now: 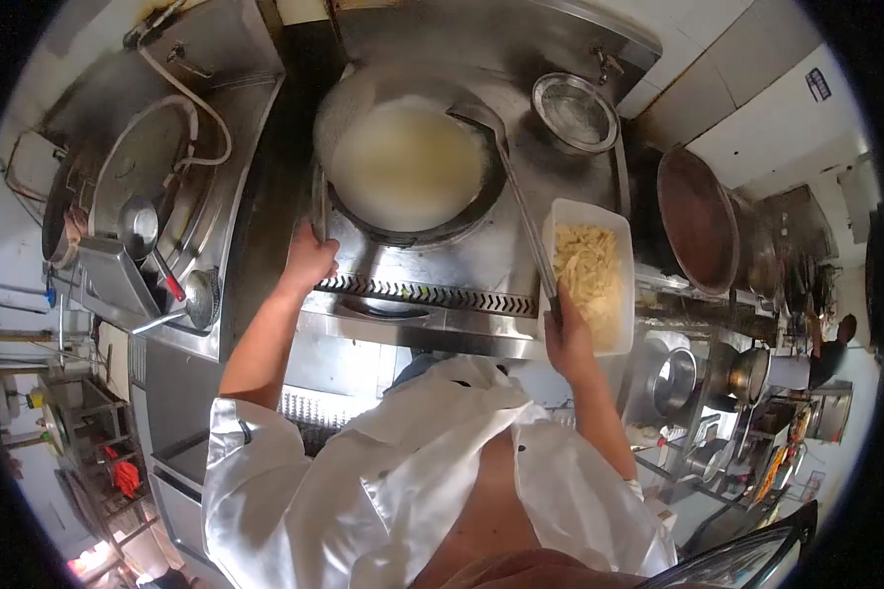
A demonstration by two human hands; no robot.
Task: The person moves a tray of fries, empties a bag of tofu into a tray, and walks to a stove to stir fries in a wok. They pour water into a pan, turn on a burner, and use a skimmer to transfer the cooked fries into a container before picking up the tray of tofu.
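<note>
My left hand (309,259) is closed around an upright metal handle (319,203) at the left edge of the wok (410,238); I cannot tell what that handle belongs to. Pale, cloudy liquid (408,167) fills the wok, blurred by steam. In my right hand (570,339) is the dark grip of a long ladle (526,211). Its shaft slants up and left, and its head overlaps the wok's upper right rim. Right beside this hand stands a white plastic tub (624,285) of pale yellow sliced pieces (587,260).
A metal basin (575,113) sits at the stove's back right, under a tap. Farther right is a large brown pan (697,221). On the left are another wok (142,157), a red-handled ladle (139,226) and a strainer (201,298). A slotted grate (432,294) runs along the stove's front.
</note>
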